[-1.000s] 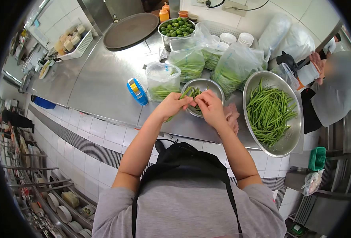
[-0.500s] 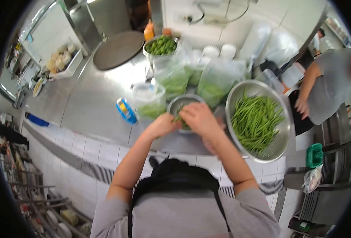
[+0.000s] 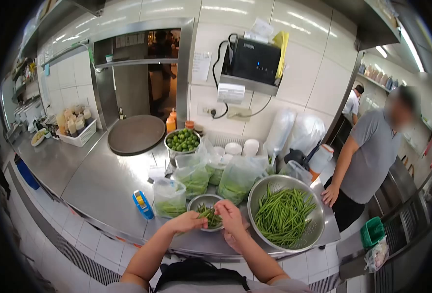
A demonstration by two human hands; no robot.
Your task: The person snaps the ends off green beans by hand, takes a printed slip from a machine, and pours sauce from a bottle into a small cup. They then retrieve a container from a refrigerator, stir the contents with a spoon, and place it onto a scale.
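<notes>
My left hand [image 3: 187, 222] is closed on a few green beans at the left rim of a small steel bowl [image 3: 192, 205]. Above the right side of that bowl is my right hand [image 3: 229, 215], its fingers pinched together; whatever they grip is too small to make out. Short green pieces [image 3: 213, 215] lie in the bowl. To the right, a large steel colander [image 3: 317, 229] holds many long green beans [image 3: 284, 216]. Clear bags of green pieces [image 3: 169, 198] stand behind and left of the bowl. A blue and yellow object [image 3: 143, 204] lies farther left.
A bowl of green fruit [image 3: 182, 140], sauce bottles [image 3: 171, 123] and white containers [image 3: 233, 149] stand along the wall. A round brown tray [image 3: 137, 135] lies at the back left. Another person [image 3: 379, 151] stands at the right, one hand on the counter's end.
The view has tilted up, showing more wall and a printer. My hands have moved apart slightly over the small bowl. The other person's hand now rests on the counter.
</notes>
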